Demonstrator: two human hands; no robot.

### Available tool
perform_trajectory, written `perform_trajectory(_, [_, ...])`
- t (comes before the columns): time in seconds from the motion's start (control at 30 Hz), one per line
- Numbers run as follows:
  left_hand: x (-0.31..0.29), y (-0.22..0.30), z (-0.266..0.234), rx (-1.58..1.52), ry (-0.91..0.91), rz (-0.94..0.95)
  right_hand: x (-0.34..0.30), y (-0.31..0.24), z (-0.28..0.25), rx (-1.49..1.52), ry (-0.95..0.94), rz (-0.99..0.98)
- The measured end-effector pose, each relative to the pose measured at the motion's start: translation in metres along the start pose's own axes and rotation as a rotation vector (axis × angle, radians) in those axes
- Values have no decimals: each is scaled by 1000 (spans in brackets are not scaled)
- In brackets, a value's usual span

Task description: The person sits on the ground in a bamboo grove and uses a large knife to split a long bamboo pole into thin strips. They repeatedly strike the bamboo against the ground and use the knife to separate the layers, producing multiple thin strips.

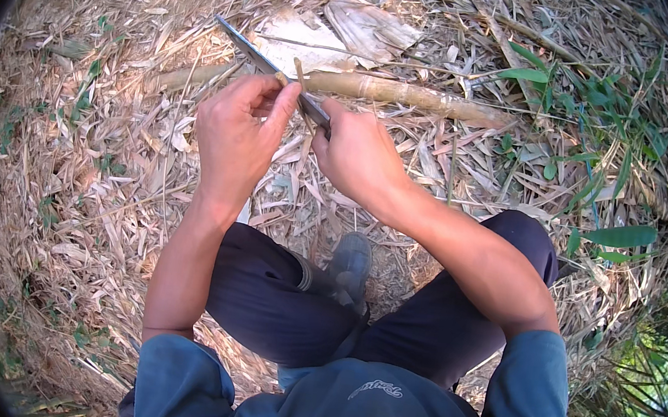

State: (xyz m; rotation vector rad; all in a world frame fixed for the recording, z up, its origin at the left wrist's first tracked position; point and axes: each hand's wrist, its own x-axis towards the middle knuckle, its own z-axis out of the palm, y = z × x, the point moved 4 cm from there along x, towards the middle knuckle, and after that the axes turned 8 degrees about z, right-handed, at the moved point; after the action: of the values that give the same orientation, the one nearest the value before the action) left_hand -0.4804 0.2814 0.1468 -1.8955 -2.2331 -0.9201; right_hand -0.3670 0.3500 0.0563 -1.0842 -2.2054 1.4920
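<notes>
My right hand (361,154) is closed round the handle end of a long knife (247,48), whose dark blade slants up and to the left. Close against the blade, my left hand (236,127) pinches a small light-brown piece (281,79) between thumb and fingers; it looks like wood or bamboo. A thin brown strip (300,75) crosses the blade between my hands. Whether that strip belongs to the pinched piece I cannot tell. My fingers hide most of the knife handle.
Just beyond my hands lies a bamboo pole (413,96) across dry leaf litter. Pale flat sheaths (308,37) lie behind it. Green plants (608,116) grow at the right. My bent knees (524,238) and a grey shoe (350,264) are below my hands.
</notes>
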Motion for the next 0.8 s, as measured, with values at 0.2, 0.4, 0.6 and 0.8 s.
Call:
perform_trajectory(0.2, [-2,2,-3,48,-10,-7,2,1,3,23,-22,-24])
perform_trajectory(0.4, [3,6,0,58,-12,78,7,5,-3,60,-76,-28])
perform_trajectory(0.6, [5,2,3,48,-61,45,10,7,-5,81,-111,-5])
perform_trajectory(0.8, [7,-3,2,25,-81,21,16,12,-4,54,-130,-31])
